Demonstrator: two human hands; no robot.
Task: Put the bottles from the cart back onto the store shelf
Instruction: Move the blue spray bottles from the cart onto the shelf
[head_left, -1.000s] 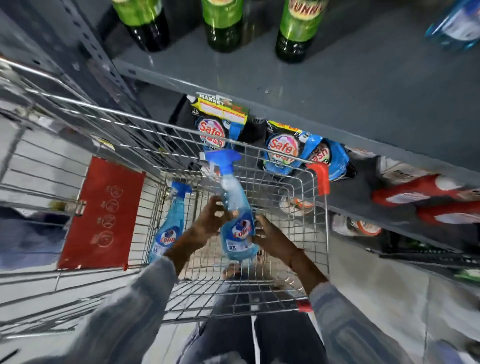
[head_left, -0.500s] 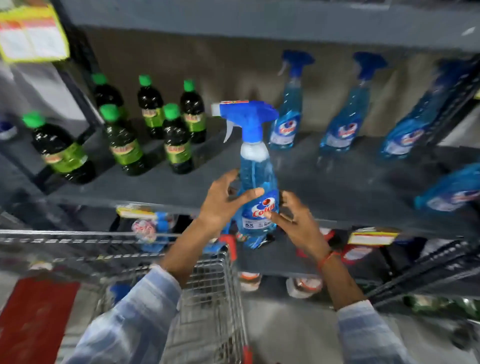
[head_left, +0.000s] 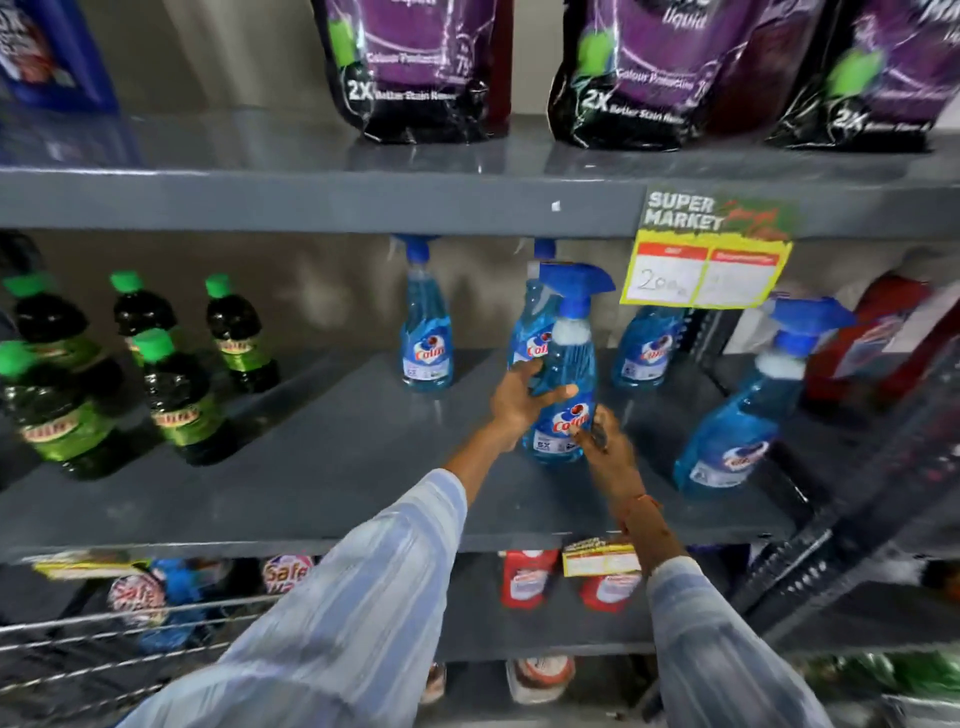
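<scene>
A blue spray bottle (head_left: 567, 374) with a blue trigger head stands upright on the grey middle shelf (head_left: 332, 467). My left hand (head_left: 519, 400) wraps its left side and my right hand (head_left: 602, 441) grips its lower right, by the label. Three matching spray bottles stand behind it, the left one (head_left: 425, 338) apart, one directly behind and partly hidden, one (head_left: 647, 345) under the price tag. Another blue spray bottle (head_left: 737, 415) leans at the right. A corner of the wire cart (head_left: 104, 639) shows at the bottom left.
Several dark bottles with green caps (head_left: 176, 395) stand on the shelf's left. A yellow price tag (head_left: 706, 260) hangs from the upper shelf, which holds purple pouches (head_left: 415, 67). Red bottles (head_left: 524, 577) sit on the lower shelf. A red bottle (head_left: 883, 338) stands at the far right.
Both hands lifted the spray bottle out of the cart and carried it forward onto the middle shelf. The view rose from the cart to the shelves.
</scene>
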